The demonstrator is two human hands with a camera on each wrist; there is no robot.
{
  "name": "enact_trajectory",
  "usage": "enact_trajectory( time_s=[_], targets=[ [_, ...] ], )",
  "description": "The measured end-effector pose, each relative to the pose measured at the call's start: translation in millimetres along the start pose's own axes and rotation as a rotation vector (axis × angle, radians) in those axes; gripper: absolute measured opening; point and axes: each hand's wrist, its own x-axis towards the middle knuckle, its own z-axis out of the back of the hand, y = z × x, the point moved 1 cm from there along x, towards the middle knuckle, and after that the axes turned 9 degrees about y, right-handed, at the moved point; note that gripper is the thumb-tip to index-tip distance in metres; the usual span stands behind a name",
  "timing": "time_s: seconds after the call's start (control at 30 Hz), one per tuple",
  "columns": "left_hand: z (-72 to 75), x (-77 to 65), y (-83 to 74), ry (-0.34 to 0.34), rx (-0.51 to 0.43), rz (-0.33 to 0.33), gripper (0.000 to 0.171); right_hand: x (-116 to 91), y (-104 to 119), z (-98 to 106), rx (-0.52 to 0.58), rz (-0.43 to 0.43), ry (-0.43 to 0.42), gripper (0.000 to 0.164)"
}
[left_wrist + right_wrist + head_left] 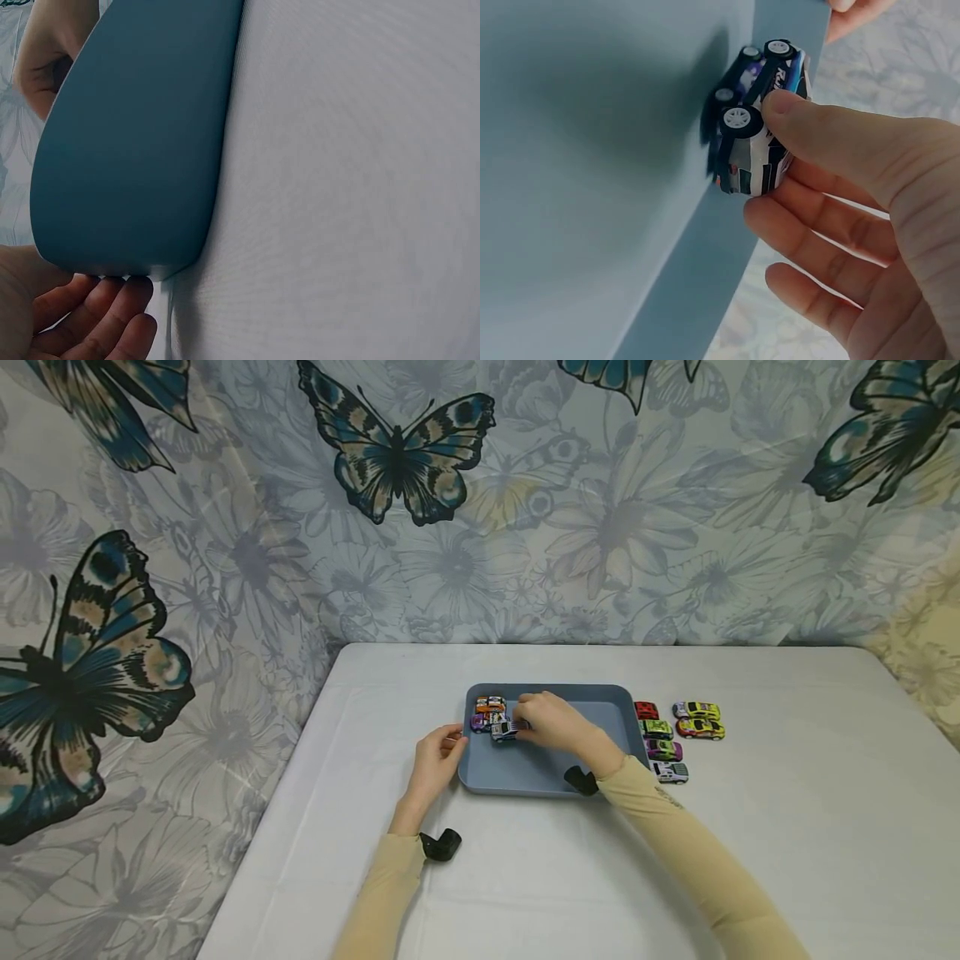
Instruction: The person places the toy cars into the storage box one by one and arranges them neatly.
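Note:
A white-and-dark toy car point(761, 124) is pinched between the thumb and fingers of my right hand point(558, 725), low in the left part of the grey-blue tray point(555, 785). Right beside it in the tray sit an orange toy car point(491, 702) and a purple toy car point(478, 722). The right wrist view shows white wheels and a dark underside on the held car, tilted on its side in that view. My left hand point(437, 764) is at the tray's left end, its fingertips against the outer wall, fingers loosely bent.
Right of the tray, a column of toy cars stands on the white table point(787, 827): a red car point(646, 710), a green car point(656, 728), a purple-green car point(663, 749) and a white car point(670, 772). Farther right are two yellow cars point(697, 710). Butterfly-patterned fabric point(450, 577) rises behind.

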Motion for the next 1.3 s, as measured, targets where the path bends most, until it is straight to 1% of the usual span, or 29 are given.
enact_trajectory(
  time_s=[0.27, 0.53, 0.73, 0.9, 1.1, 1.3],
  targets=[
    [0.3, 0.3, 0.0, -0.002, -0.009, 0.0, 0.026, 12.5, 7.3, -2.7, 0.006, 0.022, 0.039, 0.015],
    [-0.5, 1.2, 1.4, -0.021, -0.006, -0.046, 0.023, 22.3, 9.3, -5.7, 0.009, 0.032, 0.075, 0.015],
    [-0.9, 1.8, 2.9, -0.015, -0.004, -0.028, 0.024, 28.0, 11.0, -7.3, 0.026, 0.031, 0.11, 0.013],
    [-0.6, 1.1, 2.2, -0.016, 0.005, -0.032, 0.025, 31.4, 11.2, -9.2, 0.027, 0.032, 0.119, 0.015],
    [-0.2, 1.1, 1.4, -0.015, 0.013, -0.026, 0.024, 34.3, 10.7, -11.9, 0.023, 0.013, 0.132, 0.017],
    [-0.3, 1.1, -0.1, -0.019, 0.025, -0.018, 0.024, 36.0, 11.9, -12.5, 0.047, 0.015, 0.129, 0.02]
  ],
)
